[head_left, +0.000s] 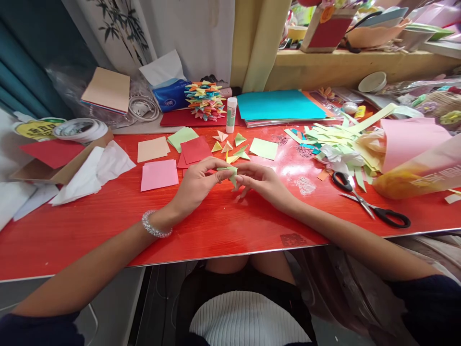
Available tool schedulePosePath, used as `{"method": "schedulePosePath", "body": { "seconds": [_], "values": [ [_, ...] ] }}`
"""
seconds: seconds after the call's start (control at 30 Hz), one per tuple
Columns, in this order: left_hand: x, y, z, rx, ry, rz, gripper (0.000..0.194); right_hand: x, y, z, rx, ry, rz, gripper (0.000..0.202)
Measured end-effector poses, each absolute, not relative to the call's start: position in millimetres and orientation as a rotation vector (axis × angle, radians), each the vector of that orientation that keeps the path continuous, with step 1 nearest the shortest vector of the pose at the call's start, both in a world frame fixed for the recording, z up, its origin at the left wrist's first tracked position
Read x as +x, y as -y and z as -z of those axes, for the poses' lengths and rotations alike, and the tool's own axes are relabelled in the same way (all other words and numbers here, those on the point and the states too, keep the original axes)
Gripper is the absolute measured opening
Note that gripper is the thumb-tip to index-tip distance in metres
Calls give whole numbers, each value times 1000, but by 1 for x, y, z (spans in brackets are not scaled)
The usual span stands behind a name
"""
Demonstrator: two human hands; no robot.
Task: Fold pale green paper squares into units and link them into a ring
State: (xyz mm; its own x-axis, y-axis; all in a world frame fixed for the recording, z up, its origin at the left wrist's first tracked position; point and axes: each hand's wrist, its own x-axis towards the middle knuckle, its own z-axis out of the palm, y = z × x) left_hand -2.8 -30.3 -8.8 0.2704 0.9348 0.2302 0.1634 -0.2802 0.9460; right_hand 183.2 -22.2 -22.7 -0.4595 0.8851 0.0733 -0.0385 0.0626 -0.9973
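Between my two hands is a small folded piece of light green paper (233, 178), held just above the red table. My left hand (198, 185) pinches it from the left between thumb and fingers. From the right, the thumb and fingers of my right hand (262, 185) close on the same paper. Just beyond lie several small folded paper triangles (240, 139) in green, yellow and peach. Behind them a glue stick (231, 115) stands upright. Square paper sheets lie around: red (195, 150), pink (159, 175), peach (152, 148) and green (263, 148).
Black-handled scissors (363, 202) lie partly spread at the right, near a heap of paper strips (342, 139). A spiky folded-paper model (205, 101), a blue tissue pack (169, 93) and teal sheets (281, 105) sit at the back. A cardboard box (46, 175) stands left.
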Motion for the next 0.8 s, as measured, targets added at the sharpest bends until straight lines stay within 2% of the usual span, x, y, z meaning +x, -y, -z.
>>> {"method": "schedulePosePath", "body": {
  "seconds": [0.13,0.57,0.8],
  "values": [
    [-1,30,12,1600,-1058,-1104,17,183,24,22,-823,1640,-1578,28],
    [-2,29,10,1609,-1096,-1016,22,184,23,25,-913,1652,-1475,32],
    [-4,29,12,1600,-1143,-1044,23,185,21,23,-949,1684,-1563,32]
  ]
}}
